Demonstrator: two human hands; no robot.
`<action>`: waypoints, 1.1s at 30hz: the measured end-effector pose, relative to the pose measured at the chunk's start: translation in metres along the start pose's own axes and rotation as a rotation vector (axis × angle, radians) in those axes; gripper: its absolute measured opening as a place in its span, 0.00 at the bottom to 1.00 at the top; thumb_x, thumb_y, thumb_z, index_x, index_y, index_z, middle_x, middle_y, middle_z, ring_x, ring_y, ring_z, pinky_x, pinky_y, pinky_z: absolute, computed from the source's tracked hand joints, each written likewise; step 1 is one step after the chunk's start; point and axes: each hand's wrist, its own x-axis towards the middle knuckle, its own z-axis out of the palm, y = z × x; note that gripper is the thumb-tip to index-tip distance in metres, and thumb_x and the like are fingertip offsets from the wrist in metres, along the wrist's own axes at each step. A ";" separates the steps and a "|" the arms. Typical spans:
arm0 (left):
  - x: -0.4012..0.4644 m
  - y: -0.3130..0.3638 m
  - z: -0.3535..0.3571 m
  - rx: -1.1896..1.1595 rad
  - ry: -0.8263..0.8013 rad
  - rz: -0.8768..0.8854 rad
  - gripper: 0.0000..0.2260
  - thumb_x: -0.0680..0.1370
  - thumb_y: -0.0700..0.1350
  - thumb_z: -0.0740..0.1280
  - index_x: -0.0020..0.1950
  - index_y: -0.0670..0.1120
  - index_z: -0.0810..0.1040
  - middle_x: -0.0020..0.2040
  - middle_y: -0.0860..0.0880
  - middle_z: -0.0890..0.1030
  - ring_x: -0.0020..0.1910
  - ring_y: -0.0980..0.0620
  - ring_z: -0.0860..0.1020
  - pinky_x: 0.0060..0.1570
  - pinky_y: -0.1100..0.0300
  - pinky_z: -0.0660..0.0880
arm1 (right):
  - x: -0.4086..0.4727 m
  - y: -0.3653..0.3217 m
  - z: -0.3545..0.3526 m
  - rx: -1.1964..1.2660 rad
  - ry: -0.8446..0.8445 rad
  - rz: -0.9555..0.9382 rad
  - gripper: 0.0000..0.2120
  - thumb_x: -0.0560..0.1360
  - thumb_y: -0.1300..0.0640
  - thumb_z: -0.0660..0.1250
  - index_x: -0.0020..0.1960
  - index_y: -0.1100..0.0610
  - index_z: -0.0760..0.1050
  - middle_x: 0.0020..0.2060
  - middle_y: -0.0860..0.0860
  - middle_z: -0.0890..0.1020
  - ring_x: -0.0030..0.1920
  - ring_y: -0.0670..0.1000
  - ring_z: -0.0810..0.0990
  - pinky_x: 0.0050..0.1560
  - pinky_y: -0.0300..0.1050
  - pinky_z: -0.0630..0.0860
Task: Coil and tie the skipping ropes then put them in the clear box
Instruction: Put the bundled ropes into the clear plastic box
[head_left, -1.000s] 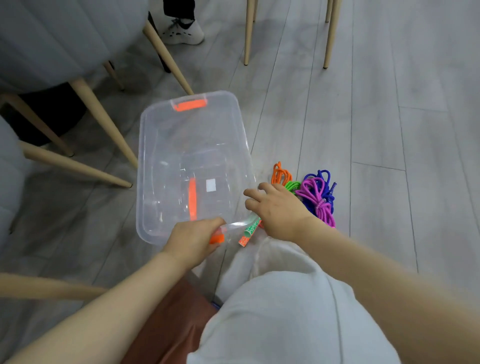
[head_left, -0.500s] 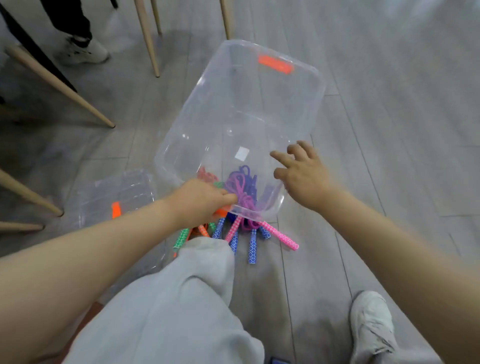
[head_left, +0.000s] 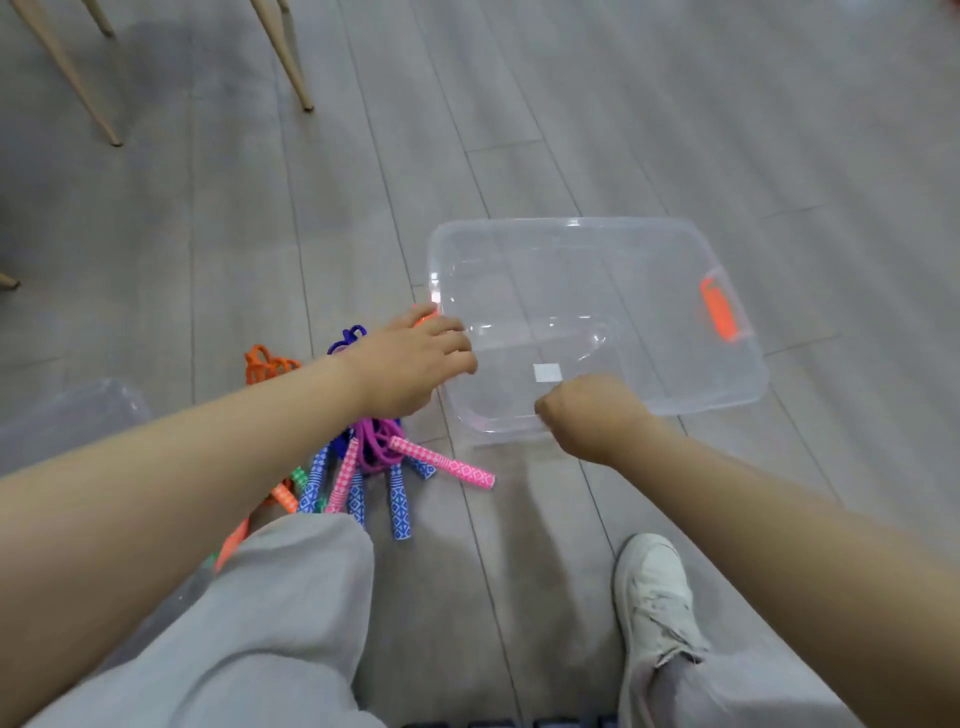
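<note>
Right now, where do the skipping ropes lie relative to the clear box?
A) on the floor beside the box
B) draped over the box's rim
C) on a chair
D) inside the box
A: the skipping ropes lie heaped on the floor beside the clear box, which holds nothing visible.

Clear box (head_left: 649, 312): transparent glossy plastic, smooth, with an opaque orange plastic handle clip (head_left: 718, 308). Skipping ropes (head_left: 374, 449): braided cord; handles in patterned, matt wrap. Floor (head_left: 519, 104): grey wood-grain planks, low sheen. Chair legs (head_left: 283, 52): pale wood. Trousers (head_left: 260, 613): grey matt cloth. Shoe (head_left: 655, 597): scuffed white.
</note>
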 end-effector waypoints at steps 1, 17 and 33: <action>0.004 0.008 0.000 -0.068 -0.033 -0.008 0.21 0.70 0.42 0.63 0.63 0.51 0.75 0.63 0.50 0.76 0.71 0.46 0.67 0.73 0.43 0.54 | 0.000 0.001 0.002 0.007 -0.013 0.015 0.08 0.75 0.66 0.59 0.45 0.53 0.69 0.33 0.49 0.68 0.41 0.57 0.75 0.30 0.42 0.58; 0.019 0.040 0.041 -0.209 -0.168 -0.161 0.17 0.81 0.59 0.58 0.66 0.55 0.74 0.60 0.53 0.79 0.71 0.52 0.66 0.76 0.46 0.43 | 0.033 -0.020 0.049 0.186 0.069 0.172 0.11 0.74 0.67 0.59 0.51 0.54 0.65 0.41 0.52 0.75 0.41 0.58 0.75 0.29 0.44 0.54; -0.063 -0.005 0.105 -0.600 0.215 -0.638 0.23 0.72 0.37 0.60 0.68 0.42 0.72 0.68 0.43 0.72 0.68 0.41 0.67 0.70 0.48 0.62 | 0.060 -0.092 0.042 0.542 0.729 -0.392 0.17 0.69 0.64 0.56 0.54 0.64 0.77 0.49 0.60 0.79 0.47 0.60 0.76 0.50 0.51 0.74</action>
